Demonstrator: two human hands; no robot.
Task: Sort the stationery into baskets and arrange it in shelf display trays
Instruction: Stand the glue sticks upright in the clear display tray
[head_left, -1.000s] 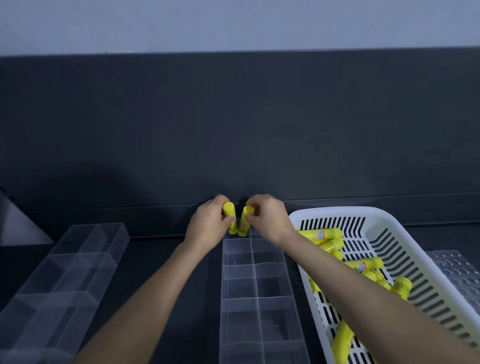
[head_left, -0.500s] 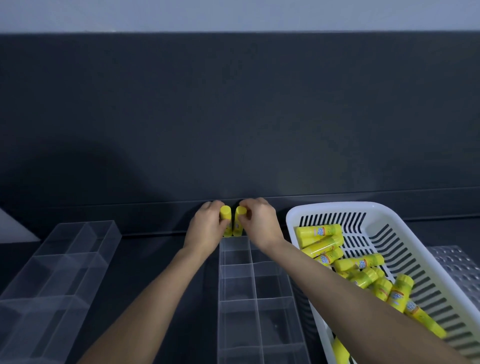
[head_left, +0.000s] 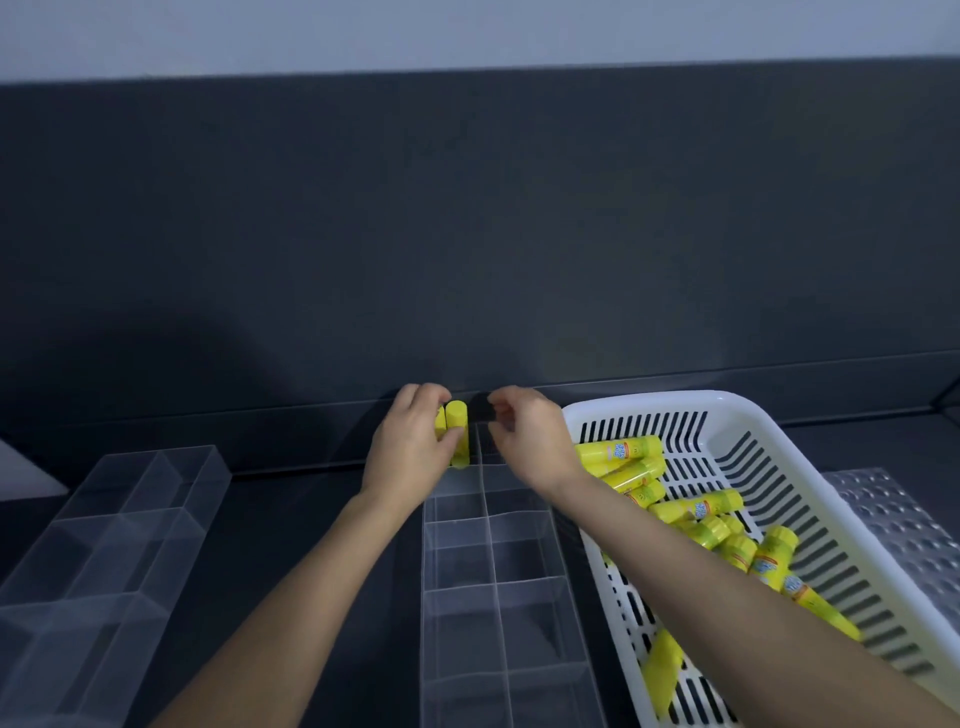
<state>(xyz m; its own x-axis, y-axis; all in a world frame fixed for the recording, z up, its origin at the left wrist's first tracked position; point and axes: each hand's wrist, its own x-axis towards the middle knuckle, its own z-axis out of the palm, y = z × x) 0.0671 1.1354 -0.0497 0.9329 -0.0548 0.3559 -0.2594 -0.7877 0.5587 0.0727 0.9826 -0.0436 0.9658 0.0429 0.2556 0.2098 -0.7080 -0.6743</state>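
Two yellow glue sticks (head_left: 457, 418) stand upright side by side at the far end of a clear divided display tray (head_left: 491, 582). My left hand (head_left: 410, 449) grips them, thumb across the front stick. My right hand (head_left: 530, 441) hovers just to their right, a small gap away, fingers loosely curled and holding nothing. A white slotted basket (head_left: 649, 402) on the right holds several more yellow glue sticks (head_left: 623, 452), some hidden under my right forearm.
A second clear divided tray (head_left: 119, 519) lies on the left of the dark shelf. A clear perforated tray (head_left: 878, 514) sits behind the basket at the right. The dark back panel (head_left: 467, 234) rises directly behind the trays.
My right hand has let go of its glue stick and drawn slightly right. Both sticks now stand together in my left hand's grip at the tray's far end.
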